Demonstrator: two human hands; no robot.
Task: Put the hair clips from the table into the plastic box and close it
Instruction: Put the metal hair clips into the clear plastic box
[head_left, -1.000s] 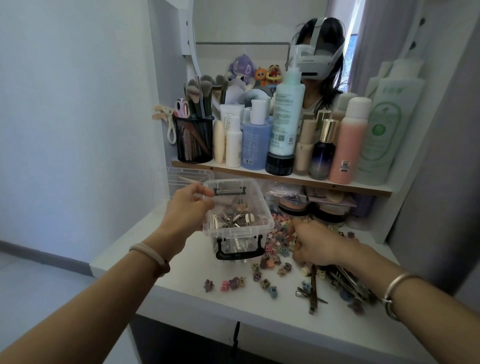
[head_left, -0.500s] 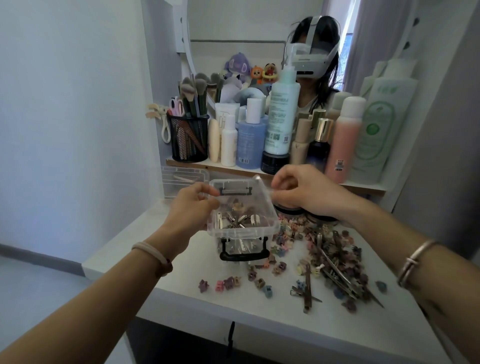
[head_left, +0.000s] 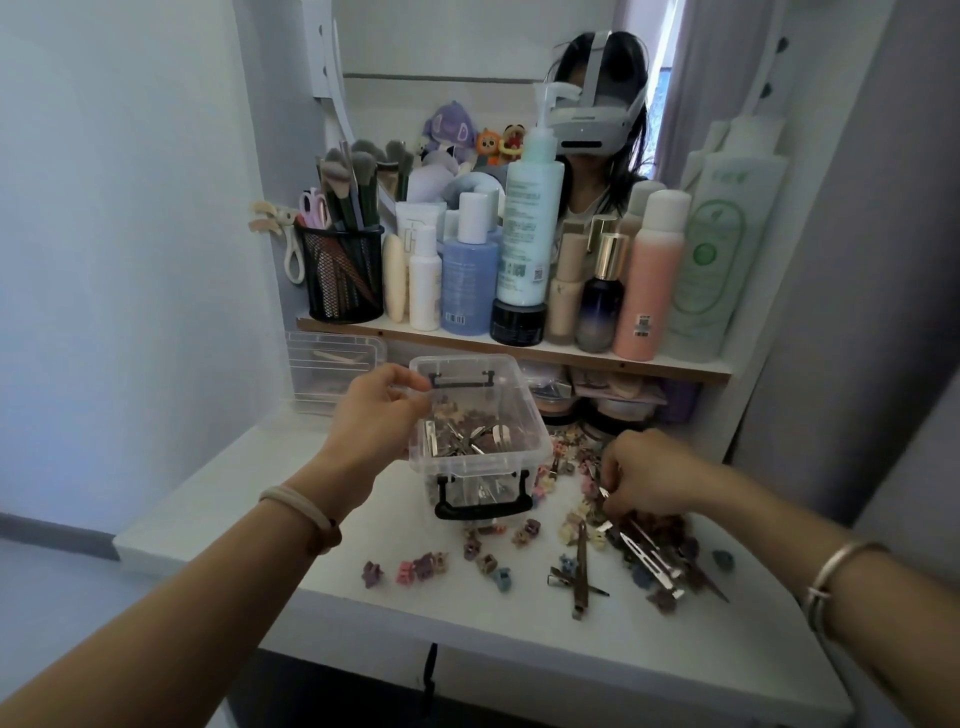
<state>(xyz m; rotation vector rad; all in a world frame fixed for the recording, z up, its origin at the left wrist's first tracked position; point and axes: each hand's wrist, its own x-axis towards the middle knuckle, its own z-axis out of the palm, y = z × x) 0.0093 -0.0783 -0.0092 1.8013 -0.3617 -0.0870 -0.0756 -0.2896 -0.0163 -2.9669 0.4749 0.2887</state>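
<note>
Down from over the plastic box (head_left: 470, 467), the right hand (head_left: 649, 478) now pinches a metal hair clip (head_left: 603, 491) in the pile on the bench (head_left: 519, 649); the left hand (head_left: 374, 415) grips the box's rim.

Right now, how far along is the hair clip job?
Done: some clips lie in the open plastic box, whose rim the left hand grips. In hand: the right hand pinches a metal clip from the pile. Left: that pile, small claw clips scattered on the table, and the box has no lid on.
</note>
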